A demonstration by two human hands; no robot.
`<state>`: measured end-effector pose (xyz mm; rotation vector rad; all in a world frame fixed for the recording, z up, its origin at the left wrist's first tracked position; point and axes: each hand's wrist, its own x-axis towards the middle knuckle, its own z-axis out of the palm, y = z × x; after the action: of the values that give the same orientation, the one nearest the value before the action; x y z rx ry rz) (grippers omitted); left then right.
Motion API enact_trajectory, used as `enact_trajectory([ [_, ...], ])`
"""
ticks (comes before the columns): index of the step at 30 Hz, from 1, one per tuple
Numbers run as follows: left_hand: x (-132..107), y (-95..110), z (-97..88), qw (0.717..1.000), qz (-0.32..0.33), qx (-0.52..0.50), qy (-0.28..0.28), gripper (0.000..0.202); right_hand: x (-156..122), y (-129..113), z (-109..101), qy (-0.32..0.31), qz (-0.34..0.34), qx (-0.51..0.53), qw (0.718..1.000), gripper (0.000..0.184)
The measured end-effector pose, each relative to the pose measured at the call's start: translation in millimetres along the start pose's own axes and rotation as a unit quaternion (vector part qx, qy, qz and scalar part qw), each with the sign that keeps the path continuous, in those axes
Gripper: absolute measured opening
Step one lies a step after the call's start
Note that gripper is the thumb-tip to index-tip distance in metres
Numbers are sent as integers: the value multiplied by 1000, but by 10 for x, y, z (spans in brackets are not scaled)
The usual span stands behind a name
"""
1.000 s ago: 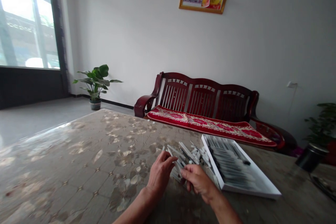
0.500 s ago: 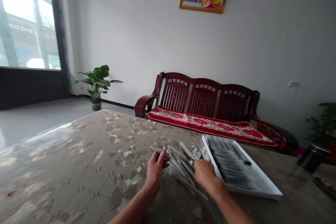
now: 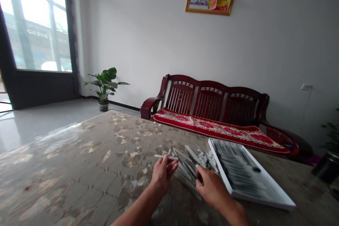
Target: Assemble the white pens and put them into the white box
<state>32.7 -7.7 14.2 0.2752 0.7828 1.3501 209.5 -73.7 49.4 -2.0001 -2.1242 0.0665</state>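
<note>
Nearest, two forearms reach in over the patterned counter (image 3: 87, 176). The left hand (image 3: 161, 173) pinches a pale pen (image 3: 160, 156) between thumb and fingertips, its other fingers loosely bent. That pen lies nearly level, its long axis running left to right, the narrower end to the left, just left of the loose pens (image 3: 186, 168). The right hand (image 3: 212, 186) is half curled at the right side of that pile; whether it grips anything, I cannot tell.

Most of the loose pens slant from far left to near right, overlapping. Just right of the pile sits a white tray (image 3: 265, 202), its long sides slanting the same way; the pens inside lie in rows, mostly crosswise, blurred.

Beyond the counter stand a dark red wooden sofa (image 3: 212, 102) and, far left, a potted plant (image 3: 103, 84).
</note>
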Motion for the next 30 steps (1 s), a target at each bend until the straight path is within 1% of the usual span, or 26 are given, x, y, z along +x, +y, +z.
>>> enact_trajectory([
  [4, -4, -5, -5, 1000, 2, 4, -3, 14, -14, -53, -17, 6, -5, 31, 999, 16],
  [8, -22, -18, 4, 1000, 3, 21, -18, 15, 0, -62, -38, -2, -3, 29, 1000, 17],
  [11, -26, -25, -5, 998, 13, 55, -26, 20, 3, -24, -42, 1, -8, 17, 1000, 17],
  [14, -29, -38, -26, 990, 49, 116, -62, 31, 5, 2, -71, 28, -30, 0, 999, 19],
  [16, -45, -59, -32, 983, 59, 146, -93, 38, 15, -29, -97, 50, -50, 11, 997, 19],
  [18, -71, -86, -25, 982, 30, 148, -114, 37, 41, -95, -107, 67, -58, 66, 994, 17],
  [20, -92, -104, -11, 986, -16, 123, -115, 30, 91, -146, -91, 71, -56, 166, 982, 15],
  [22, -90, -93, 1, 991, -47, 79, -94, 19, 171, -113, -58, 70, -40, 270, 959, 25],
  [23, -77, -75, 4, 994, -54, 51, -77, 14, 221, -51, -41, 73, -22, 301, 951, 32],
  [24, -59, -51, 4, 996, -55, 21, -59, 11, 278, 40, -26, 83, 6, 304, 949, 38],
  [25, -36, -23, 2, 998, -53, -8, -45, 10, 338, 154, -15, 96, 40, 276, 956, 40],
  [26, -12, 5, -2, 998, -49, -33, -31, 10, 399, 280, -6, 109, 74, 216, 968, 36],
  [27, 11, 28, -5, 997, -46, -50, -22, 11, 459, 407, 1, 101, 95, 132, 981, 31],
  [28, 32, 45, -8, 997, -44, -61, -13, 11, 514, 524, 7, 82, 107, 57, 989, 30],
  [30, 58, 54, -12, 997, -44, -64, -4, 10, 603, 693, 24, 59, 110, -4, 992, 32],
])
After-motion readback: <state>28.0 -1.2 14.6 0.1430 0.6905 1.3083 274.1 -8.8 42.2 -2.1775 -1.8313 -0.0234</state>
